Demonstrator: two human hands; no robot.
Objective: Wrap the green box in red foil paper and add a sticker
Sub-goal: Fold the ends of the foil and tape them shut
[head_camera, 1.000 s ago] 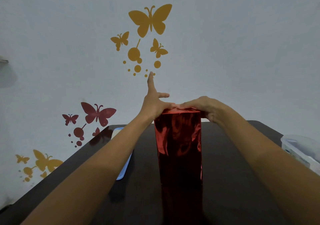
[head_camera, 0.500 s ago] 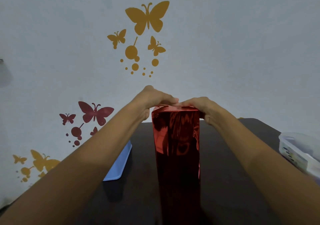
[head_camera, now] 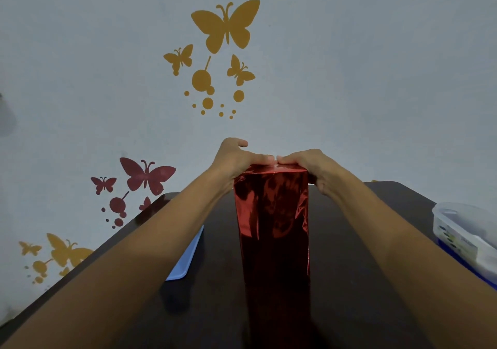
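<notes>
While the box [head_camera: 271,227] stands upright on the worktop [head_camera: 363,268], left hand [head_camera: 236,157] and right hand [head_camera: 309,166] clasp its top, thumbs meeting, pressing the foil [head_camera: 269,172] fold flat, I'd say.

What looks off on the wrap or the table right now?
Nothing stands out. The foil-wrapped box stands upright on the table, left hand and right hand holding its top. The foil is only lightly crinkled along the right edge; no green shows, and no sticker is visible.
</notes>
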